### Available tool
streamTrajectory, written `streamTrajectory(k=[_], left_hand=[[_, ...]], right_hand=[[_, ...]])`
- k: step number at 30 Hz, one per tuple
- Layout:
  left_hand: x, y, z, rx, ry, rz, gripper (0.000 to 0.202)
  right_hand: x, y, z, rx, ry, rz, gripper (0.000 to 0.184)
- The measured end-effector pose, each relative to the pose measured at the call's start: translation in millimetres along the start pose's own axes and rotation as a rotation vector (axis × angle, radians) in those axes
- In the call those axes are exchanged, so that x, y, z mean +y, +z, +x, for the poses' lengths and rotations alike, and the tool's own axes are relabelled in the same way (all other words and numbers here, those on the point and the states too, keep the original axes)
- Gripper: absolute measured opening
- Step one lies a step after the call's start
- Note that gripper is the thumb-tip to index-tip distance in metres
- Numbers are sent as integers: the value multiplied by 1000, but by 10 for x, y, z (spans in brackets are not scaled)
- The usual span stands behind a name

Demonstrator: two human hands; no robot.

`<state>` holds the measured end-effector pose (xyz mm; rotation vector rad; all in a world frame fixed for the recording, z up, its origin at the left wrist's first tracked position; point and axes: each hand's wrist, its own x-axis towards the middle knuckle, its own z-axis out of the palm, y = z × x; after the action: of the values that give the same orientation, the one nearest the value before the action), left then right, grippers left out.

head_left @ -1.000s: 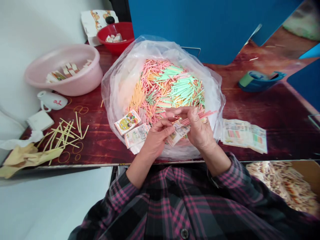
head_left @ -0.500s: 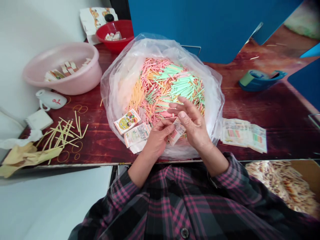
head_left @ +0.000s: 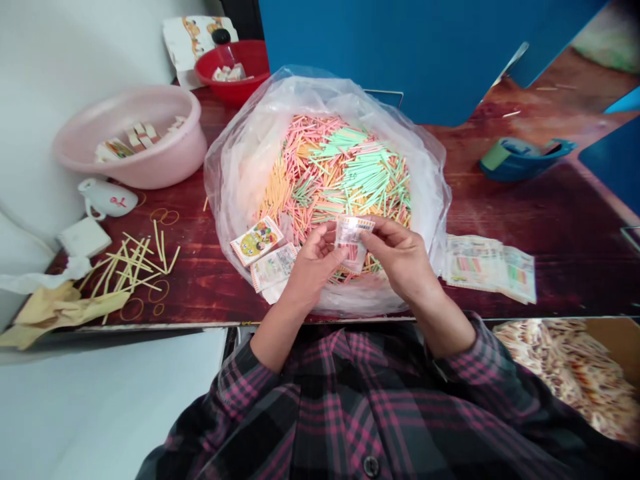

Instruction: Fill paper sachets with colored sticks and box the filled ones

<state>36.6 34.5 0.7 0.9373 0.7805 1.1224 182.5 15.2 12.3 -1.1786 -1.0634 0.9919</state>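
Observation:
Both my hands pinch one small printed packet point(head_left: 353, 241) with pink sticks showing through its clear window. My left hand point(head_left: 314, 261) grips its left side, and my right hand point(head_left: 400, 252) has thumb and fingers closed on its upper right edge. Beneath them, a wide plastic bag point(head_left: 235, 153), its rim spread open, holds a heap of thin coloured sticks point(head_left: 367, 170) in pink, orange and green. Beside my left hand, several printed packets point(head_left: 257, 241) lie on the bag's front left rim. To the right of the bag, a fanned stack of filled packets point(head_left: 475, 262) rests on the table.
At the left stand a pink basin point(head_left: 175, 157) and a red basin point(head_left: 253, 60) with packets inside. Nearby are a white mug point(head_left: 113, 200), loose pale sticks point(head_left: 127, 263) and rubber bands. A blue container point(head_left: 510, 170) with tape sits right; a blue panel point(head_left: 360, 40) rises behind.
My right hand, which was apart with fingers spread, has come down and closed on the packet. The packet now stands more upright and faces me. My left hand keeps hold of it.

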Motion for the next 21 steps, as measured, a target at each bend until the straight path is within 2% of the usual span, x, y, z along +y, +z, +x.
streamTrajectory(k=[2, 5, 10, 13, 16, 17, 21], left_hand=[[8, -2, -11, -17, -29, 54, 34], [-2, -3, -25, 20, 18, 115, 22], [-39, -2, -43, -1, 109, 209, 20], [6, -63, -69, -30, 160, 326, 30], [168, -231, -150, 20, 260, 524, 35], [238, -315, -188, 57, 298, 635, 32], [422, -725, -317, 127, 514, 1121, 17]], right_hand=[[-27, -9, -7, -29, 8, 33, 29], [-30, -4, -22, -42, 39, 30, 27], [44, 79, -63, -52, 62, -35, 27], [18, 23, -105, -42, 28, -104, 25], [-97, -294, -164, 65, -22, -167, 20], [-136, -463, -179, 126, -42, -185, 20], [-176, -1265, -202, 411, -141, -377, 41]])
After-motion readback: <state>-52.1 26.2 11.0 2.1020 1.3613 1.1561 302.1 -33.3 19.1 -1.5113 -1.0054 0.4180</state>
